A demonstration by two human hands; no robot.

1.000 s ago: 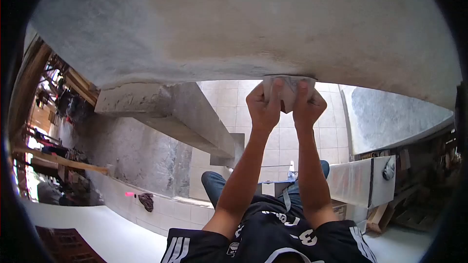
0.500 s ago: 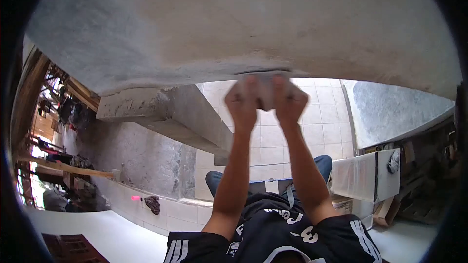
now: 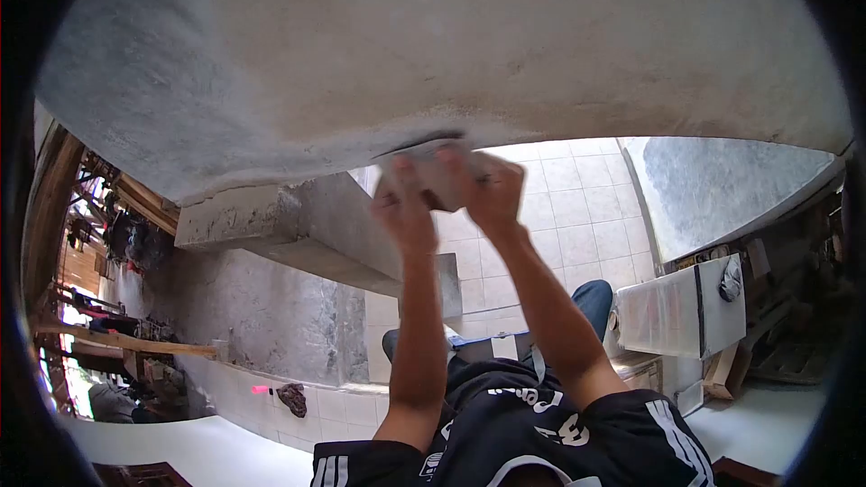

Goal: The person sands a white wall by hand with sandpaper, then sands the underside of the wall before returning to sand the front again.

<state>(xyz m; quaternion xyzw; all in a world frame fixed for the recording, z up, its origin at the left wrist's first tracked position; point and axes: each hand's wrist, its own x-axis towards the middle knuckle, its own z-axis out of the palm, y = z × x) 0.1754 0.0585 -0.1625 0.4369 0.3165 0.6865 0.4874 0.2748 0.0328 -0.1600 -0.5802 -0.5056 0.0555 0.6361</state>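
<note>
A thick concrete slab (image 3: 433, 45) with a smooth grey face spans the top of the head view. Against its lower edge I press a greyish sheet (image 3: 428, 179), blurred by motion, that looks like sandpaper. My left hand (image 3: 403, 207) grips its left side, thumb on top. The right side is pinched in my right hand (image 3: 494, 188), with the fingers folded under it. A dark strip shows where the sheet meets the slab edge. The underside of the sheet is mostly hidden by my hands.
Below left stands a concrete support (image 3: 307, 216). Pale floor tiles (image 3: 577, 207) lie beneath the slab. A translucent plastic box (image 3: 663, 311) stands to the right, near another grey slab (image 3: 722, 189). A dark cloth (image 3: 291, 399) lies at lower left.
Both hands and the sheet have moved left along the slab's edge. The sheet is now tilted, its left end lower. My view has shifted slightly.
</note>
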